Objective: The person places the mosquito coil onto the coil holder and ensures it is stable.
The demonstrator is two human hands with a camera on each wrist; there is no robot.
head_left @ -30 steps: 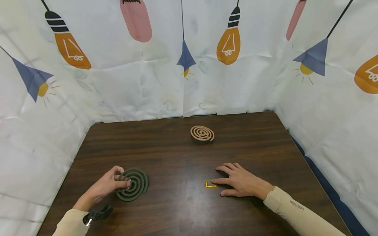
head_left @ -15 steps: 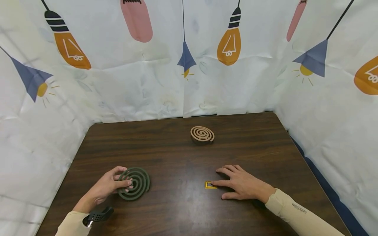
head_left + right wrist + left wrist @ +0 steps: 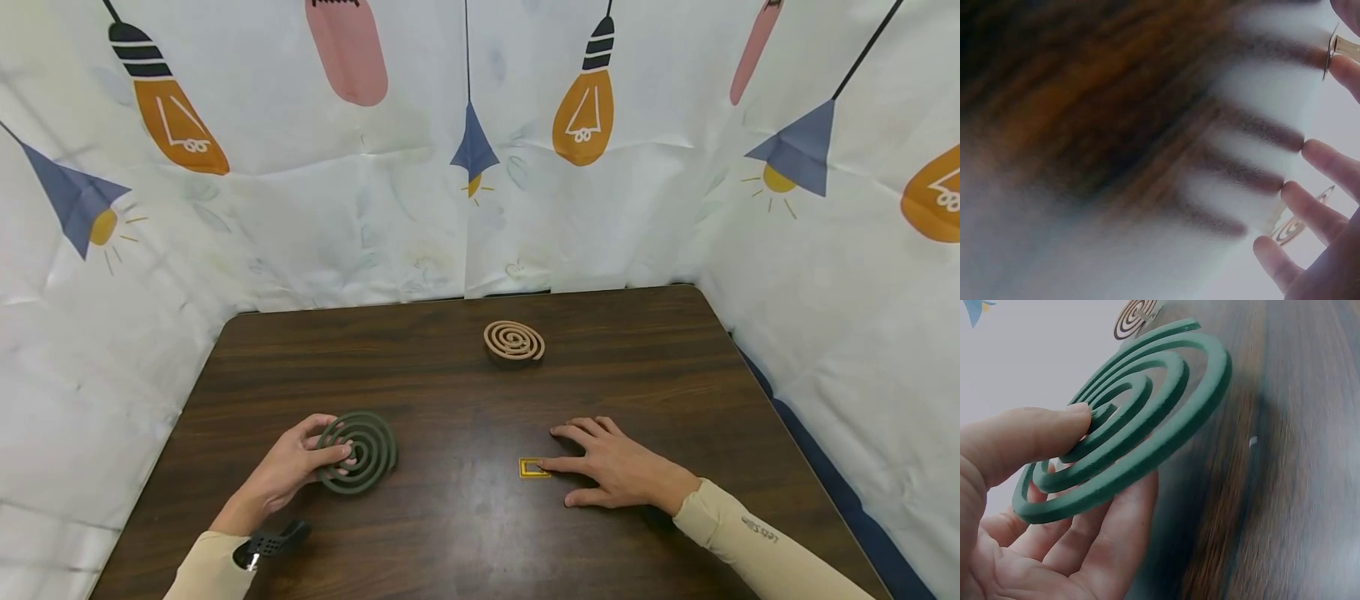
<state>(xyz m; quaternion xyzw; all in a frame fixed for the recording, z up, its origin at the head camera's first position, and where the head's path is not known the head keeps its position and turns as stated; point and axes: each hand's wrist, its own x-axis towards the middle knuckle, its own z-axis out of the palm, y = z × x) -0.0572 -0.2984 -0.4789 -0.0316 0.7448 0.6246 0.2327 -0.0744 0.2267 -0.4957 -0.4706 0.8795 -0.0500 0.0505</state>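
My left hand (image 3: 288, 467) pinches a green mosquito coil (image 3: 390, 454) above the left side of the table. In the left wrist view the thumb (image 3: 1041, 431) presses on the inner turns of the coil (image 3: 1166, 453), with the other fingers beneath it. It is tilted and off the wood. My right hand (image 3: 618, 467) rests on the table with fingers spread, its index fingertip touching a small flat gold metal rectangle (image 3: 534, 476). Its cut-out middle is partly covered by that finger. A brown mosquito coil (image 3: 513, 340) sits near the back edge, a dark shadow under it.
The dark wood-grain table (image 3: 435, 392) has rounded back corners. A white cloth (image 3: 360, 217) printed with lamps and bulbs encloses it at the back and both sides. A black strap (image 3: 277, 540) sticks out at my left wrist.
My left hand has carried the green coil to the right and slightly farther from me. The right hand, gold rectangle and brown coil stay almost where they were.
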